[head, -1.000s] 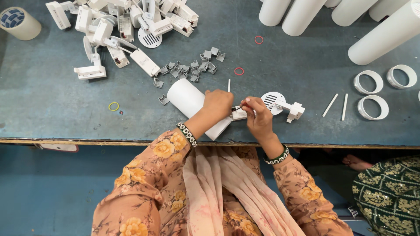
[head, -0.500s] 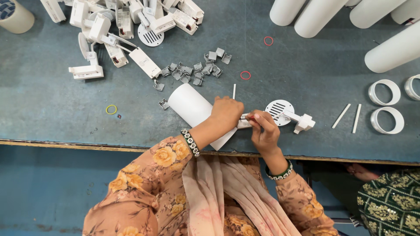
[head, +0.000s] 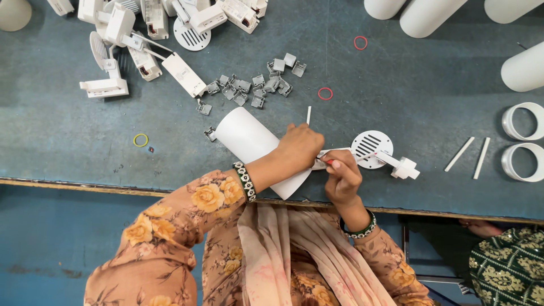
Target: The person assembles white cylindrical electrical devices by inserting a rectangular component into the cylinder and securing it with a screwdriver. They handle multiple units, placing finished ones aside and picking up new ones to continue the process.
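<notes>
Near the front edge of the blue-grey worktop [head: 68,130], the left hand [head: 300,144] rests curled over a white plastic cylinder [head: 249,141]. Its grip is hidden. The right hand [head: 341,177] pinches a thin red-tipped tool [head: 328,161] beside a white round slotted disc [head: 371,148].

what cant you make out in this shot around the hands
- Head view: what the left hand pinches is hidden under its fingers.
- Head view: the white tube passes under the left wrist, so part of it is covered.
- Head view: the thin tool in the right hand is too small to identify.
- Head view: the white cylinders are cut off by the top edge.
</notes>
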